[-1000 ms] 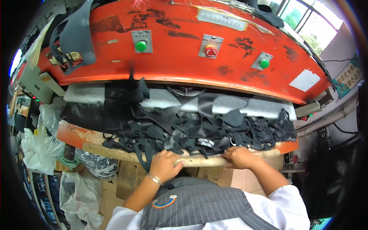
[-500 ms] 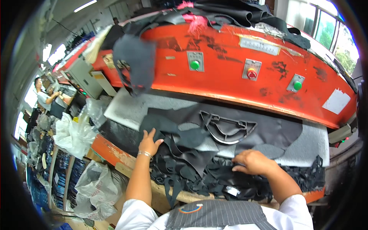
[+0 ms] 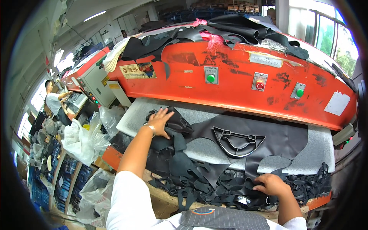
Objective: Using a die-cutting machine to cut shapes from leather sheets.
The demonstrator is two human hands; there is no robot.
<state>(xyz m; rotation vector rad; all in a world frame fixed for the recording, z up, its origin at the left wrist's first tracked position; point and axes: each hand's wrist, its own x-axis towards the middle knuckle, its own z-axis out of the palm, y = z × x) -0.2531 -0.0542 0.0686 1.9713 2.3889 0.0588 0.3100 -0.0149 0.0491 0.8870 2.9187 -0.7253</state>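
Observation:
My left hand (image 3: 158, 122) lies with fingers spread on a bunched black leather piece (image 3: 177, 120) at the left of the pale cutting board (image 3: 203, 150). Lower right, my right hand (image 3: 273, 184) has curled fingers at the end of a strip running down from the dark leather sheet (image 3: 276, 134); its fingertips seem closed on it. On that sheet rests a metal cutting die (image 3: 239, 143), half-moon shaped with inner braces, touched by neither hand. Black leather offcuts (image 3: 214, 184) heap along the board's near edge, beneath both forearms.
Beyond the board stands a red press beam (image 3: 184, 84) with two green buttons and a red one. Leather scraps (image 3: 153, 44) drape over its top. Plastic bags (image 3: 78, 140) and shelves (image 3: 69, 180) are at left. Farther off, a person (image 3: 55, 100) works at another machine.
A blurred dark piece in the air before the press is gone from there. My left hand has moved farther across the board onto the leather; my right hand has come nearer, drawing the strip.

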